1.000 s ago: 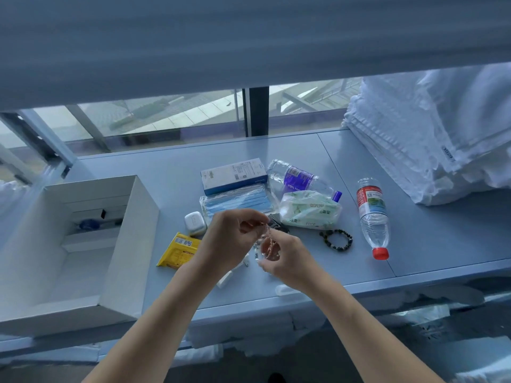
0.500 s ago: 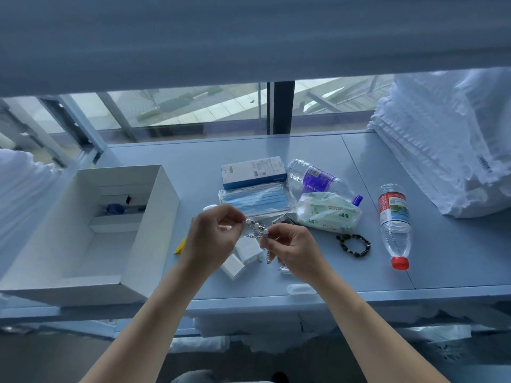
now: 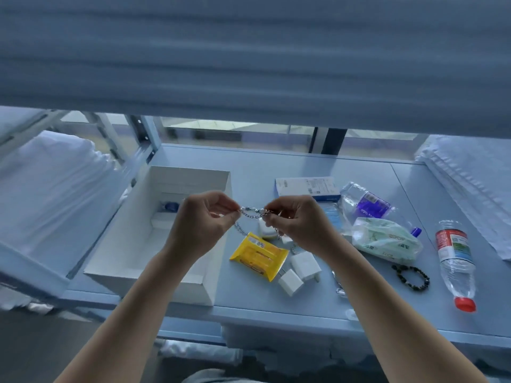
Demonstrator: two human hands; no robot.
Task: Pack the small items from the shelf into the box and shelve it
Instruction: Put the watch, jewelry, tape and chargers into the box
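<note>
Both hands hold a thin silver chain (image 3: 252, 212) stretched between them above the shelf (image 3: 276, 164). My left hand (image 3: 204, 222) pinches its left end and my right hand (image 3: 298, 225) pinches its right end; loose chain hangs below each hand. Under my left hand stands an open white box (image 3: 193, 178) with a small blue item (image 3: 171, 207) inside. On the shelf to its right lie a yellow packet (image 3: 258, 255), two white chargers (image 3: 300, 269), a black bead bracelet (image 3: 412, 277), a green tissue pack (image 3: 387, 241) and a blue-and-white carton (image 3: 307, 187).
A water bottle with a red cap (image 3: 456, 261) lies at the right, a purple-labelled bottle (image 3: 367, 204) behind the tissues. Folded white linen (image 3: 470, 183) is stacked at the far right and a white bundle (image 3: 49, 183) at the left. An upper shelf (image 3: 249, 64) overhangs.
Both hands have lifted and moved left, pulling the chain taut between them, now partly above the box. The view has swung left, uncovering the yellow packet and chargers.
</note>
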